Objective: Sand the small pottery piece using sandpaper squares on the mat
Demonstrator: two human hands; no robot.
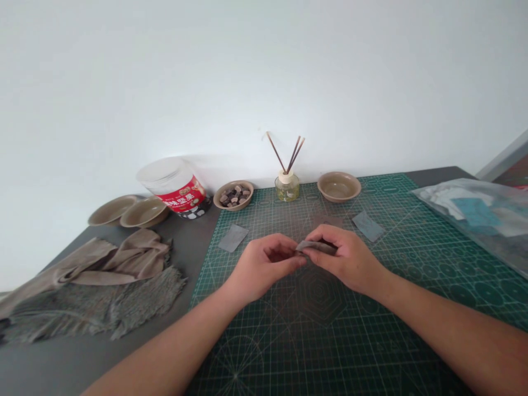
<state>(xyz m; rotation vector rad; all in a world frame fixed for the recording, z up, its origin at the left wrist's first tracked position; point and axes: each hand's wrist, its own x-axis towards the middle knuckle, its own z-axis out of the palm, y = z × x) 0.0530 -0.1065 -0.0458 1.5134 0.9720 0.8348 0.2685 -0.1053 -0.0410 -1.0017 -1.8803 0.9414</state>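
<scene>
A small grey folded piece (pixel 317 246), perhaps cloth, is pinched between the thumb and fingers of my right hand (pixel 348 257). My left hand (pixel 266 264) meets its left end, thumb and fingers nearly closed around the tip. Both hands are just above the green cutting mat (pixel 284 335). Flat on the mat are a grey rectangular piece (pixel 233 238) left of the hands and a blue-grey one (pixel 368 226) to the right.
Along the wall stand two stacked-looking bowls (pixel 145 212), a lidded tub (pixel 177 187), a bowl of small blocks (pixel 234 196), a reed diffuser (pixel 287 186) and a brown bowl (pixel 339 187). Crumpled cloth (pixel 107 286) lies left, a plastic bag (pixel 478 212) right.
</scene>
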